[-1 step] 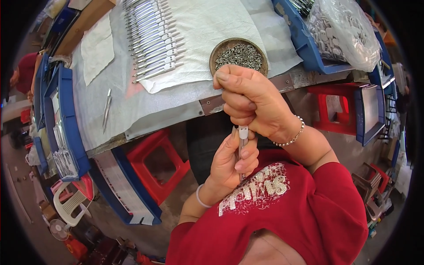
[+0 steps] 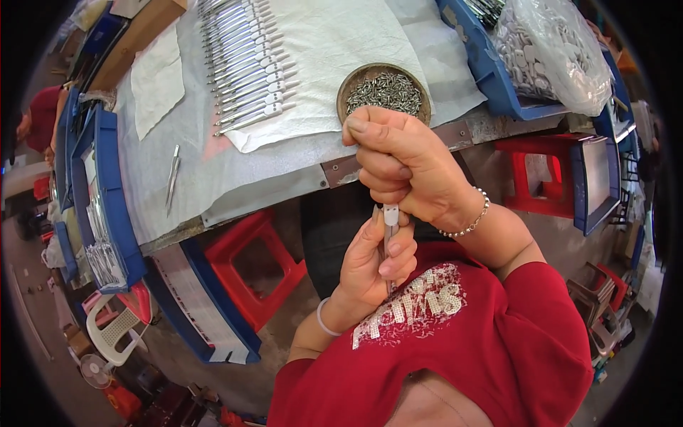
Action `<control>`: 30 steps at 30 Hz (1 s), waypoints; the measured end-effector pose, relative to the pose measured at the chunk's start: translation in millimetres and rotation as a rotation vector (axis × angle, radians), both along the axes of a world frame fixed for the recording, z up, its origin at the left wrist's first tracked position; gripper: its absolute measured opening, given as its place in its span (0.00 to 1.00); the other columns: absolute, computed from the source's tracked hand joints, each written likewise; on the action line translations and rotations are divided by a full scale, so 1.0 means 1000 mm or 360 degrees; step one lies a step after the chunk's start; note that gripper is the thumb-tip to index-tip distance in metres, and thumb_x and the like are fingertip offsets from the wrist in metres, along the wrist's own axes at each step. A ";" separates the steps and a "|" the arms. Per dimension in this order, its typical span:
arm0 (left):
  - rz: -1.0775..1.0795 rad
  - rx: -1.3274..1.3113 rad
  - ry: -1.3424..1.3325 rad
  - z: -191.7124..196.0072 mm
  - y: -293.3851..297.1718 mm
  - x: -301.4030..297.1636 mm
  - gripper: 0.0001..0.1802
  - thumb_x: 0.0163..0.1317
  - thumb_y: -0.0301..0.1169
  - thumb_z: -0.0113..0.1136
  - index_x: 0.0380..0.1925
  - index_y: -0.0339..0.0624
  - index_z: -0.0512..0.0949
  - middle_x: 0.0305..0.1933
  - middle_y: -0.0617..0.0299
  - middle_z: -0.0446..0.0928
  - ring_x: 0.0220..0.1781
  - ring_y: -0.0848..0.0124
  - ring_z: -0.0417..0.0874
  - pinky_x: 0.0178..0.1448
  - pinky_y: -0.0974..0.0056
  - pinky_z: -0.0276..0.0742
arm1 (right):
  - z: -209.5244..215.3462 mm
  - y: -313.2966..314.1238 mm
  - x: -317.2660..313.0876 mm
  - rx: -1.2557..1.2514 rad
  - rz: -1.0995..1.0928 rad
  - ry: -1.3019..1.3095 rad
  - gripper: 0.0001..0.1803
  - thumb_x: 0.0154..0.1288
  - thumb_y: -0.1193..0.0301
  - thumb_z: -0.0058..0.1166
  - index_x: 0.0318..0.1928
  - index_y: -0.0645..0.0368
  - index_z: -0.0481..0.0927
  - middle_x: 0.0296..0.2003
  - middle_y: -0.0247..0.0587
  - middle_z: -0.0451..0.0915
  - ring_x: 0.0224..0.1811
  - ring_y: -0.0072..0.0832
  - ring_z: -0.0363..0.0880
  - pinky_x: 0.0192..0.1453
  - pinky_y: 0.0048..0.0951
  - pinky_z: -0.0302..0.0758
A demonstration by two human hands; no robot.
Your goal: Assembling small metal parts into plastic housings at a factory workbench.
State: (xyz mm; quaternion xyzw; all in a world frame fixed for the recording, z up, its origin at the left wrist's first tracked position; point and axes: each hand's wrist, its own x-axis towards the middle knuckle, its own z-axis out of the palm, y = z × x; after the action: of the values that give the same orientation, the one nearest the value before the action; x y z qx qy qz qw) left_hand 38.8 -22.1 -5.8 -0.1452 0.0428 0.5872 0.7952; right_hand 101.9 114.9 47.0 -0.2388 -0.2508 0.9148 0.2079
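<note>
In front of my chest, my left hand (image 2: 366,267) holds a thin flat metal strip (image 2: 390,226) upright. Only the strip's pale top end and a short stretch of its shaft show between my fingers. My right hand (image 2: 409,171), with a bead bracelet on its wrist, sits just above with its fingers closed down on the strip's top end. What my right fingertips pinch there is hidden. Right behind my right hand, a round brown bowl (image 2: 350,84) of small metal parts stands at the table's edge.
Rows of similar metal strips (image 2: 245,67) lie on a white cloth on the table (image 2: 213,153). One loose strip (image 2: 172,174) lies at the left. A blue tray (image 2: 491,78) holds a clear bag of metal pieces (image 2: 548,50). Red stools (image 2: 249,263) (image 2: 533,178) and blue crates (image 2: 114,206) stand below.
</note>
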 end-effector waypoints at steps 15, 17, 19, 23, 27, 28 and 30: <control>-0.0039 0.0053 0.0004 -0.004 0.002 -0.001 0.17 0.69 0.42 0.41 0.44 0.39 0.66 0.23 0.67 0.65 0.13 0.83 0.60 0.18 0.77 0.54 | 0.001 0.003 -0.002 -0.0019 0.0042 -0.0048 0.09 0.68 0.66 0.45 0.34 0.58 0.71 0.10 0.21 0.53 0.10 0.10 0.45 0.13 0.17 0.43; -0.0034 0.0047 0.0019 -0.002 0.002 -0.002 0.16 0.69 0.42 0.42 0.44 0.39 0.66 0.23 0.67 0.65 0.13 0.83 0.60 0.17 0.77 0.54 | 0.002 0.003 -0.002 -0.0037 0.0021 -0.0039 0.09 0.68 0.66 0.45 0.34 0.58 0.70 0.09 0.21 0.53 0.10 0.10 0.44 0.13 0.16 0.42; -0.0027 0.0045 0.0033 -0.002 0.002 -0.003 0.16 0.68 0.41 0.43 0.43 0.39 0.66 0.23 0.67 0.65 0.13 0.83 0.60 0.17 0.77 0.54 | -0.002 0.003 0.001 0.0006 0.0044 0.0008 0.09 0.68 0.66 0.45 0.35 0.58 0.70 0.11 0.23 0.56 0.11 0.11 0.48 0.14 0.16 0.46; -0.0008 0.0170 0.0149 0.003 0.004 -0.009 0.16 0.69 0.41 0.43 0.42 0.38 0.68 0.23 0.66 0.66 0.14 0.83 0.58 0.18 0.76 0.53 | -0.001 0.018 0.009 0.0754 -0.0250 -0.0149 0.09 0.64 0.69 0.50 0.40 0.62 0.72 0.31 0.33 0.75 0.29 0.16 0.70 0.36 0.16 0.69; 0.0049 0.0181 0.0249 0.000 0.005 -0.017 0.17 0.67 0.41 0.46 0.42 0.37 0.68 0.23 0.66 0.66 0.13 0.83 0.58 0.16 0.77 0.52 | 0.005 0.057 0.038 0.1762 -0.0283 -0.0753 0.07 0.62 0.74 0.51 0.37 0.66 0.73 0.31 0.31 0.75 0.33 0.14 0.70 0.39 0.18 0.69; 0.0061 0.0178 0.0264 0.000 0.007 -0.018 0.17 0.67 0.41 0.46 0.42 0.37 0.68 0.23 0.66 0.66 0.13 0.83 0.58 0.16 0.77 0.52 | 0.004 0.063 0.042 0.1909 -0.0222 -0.0953 0.06 0.61 0.75 0.51 0.37 0.66 0.74 0.30 0.35 0.76 0.31 0.17 0.71 0.37 0.20 0.69; 0.0073 0.0161 0.0305 0.000 0.008 -0.019 0.17 0.67 0.41 0.47 0.41 0.37 0.69 0.23 0.66 0.66 0.13 0.83 0.58 0.16 0.77 0.52 | 0.004 0.071 0.045 0.2389 -0.0045 -0.1143 0.07 0.59 0.75 0.52 0.37 0.65 0.74 0.30 0.42 0.76 0.31 0.25 0.73 0.37 0.25 0.69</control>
State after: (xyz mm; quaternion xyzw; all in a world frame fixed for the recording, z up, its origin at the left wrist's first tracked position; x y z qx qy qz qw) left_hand 19.4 -14.2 -5.6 -0.0491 0.0855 0.6179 0.7801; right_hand 147.0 185.8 50.5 -0.3171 -0.8423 0.3699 0.2307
